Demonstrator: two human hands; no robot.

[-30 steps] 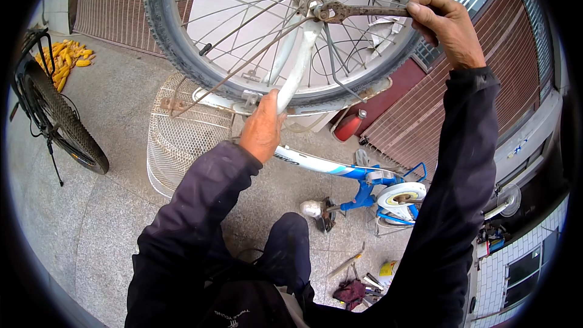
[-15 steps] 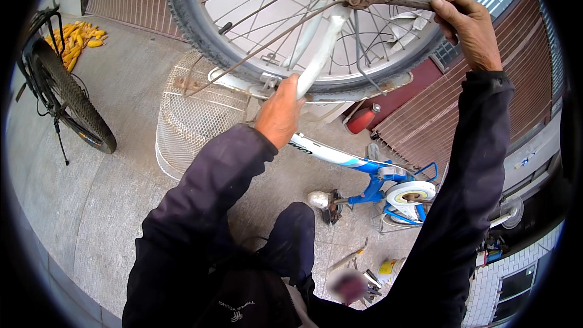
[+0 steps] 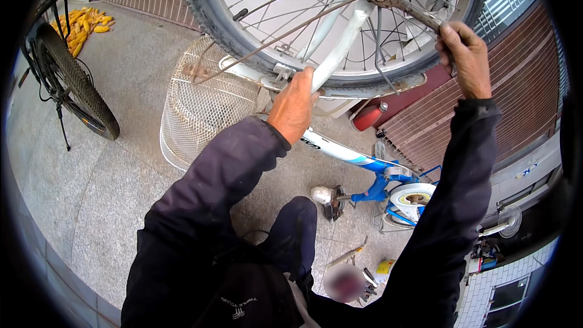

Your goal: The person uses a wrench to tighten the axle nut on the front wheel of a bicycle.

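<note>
My left hand (image 3: pixel 294 104) is wrapped round the white fork leg (image 3: pixel 341 44) of a bicycle, low on the leg. My right hand (image 3: pixel 466 54) grips the handle end of a rusty wrench (image 3: pixel 414 12). The wrench's head sits over the axle nut at the hub of the spoked wheel (image 3: pixel 199 12), which fills the top of the view. A thin rusty stay runs from the hub area down to the left, past the wheel's rim. Below the wheel, the bicycle's white and blue frame (image 3: pixel 343 151) slants away to the right.
A white wire basket (image 3: pixel 209 106) is left of the fork. Another bicycle with a black tyre (image 3: pixel 76 88) stands at the far left, near yellow corn cobs (image 3: pixel 82 27). A red bottle-shaped object (image 3: pixel 368 116) is beyond the frame. Tools and a yellow-white tub (image 3: pixel 384 269) lie near my knee.
The wrench's handle has swung downward round the nut, with my right hand lower on it. My left hand keeps its hold on the fork leg. The whole view has shifted slightly.
</note>
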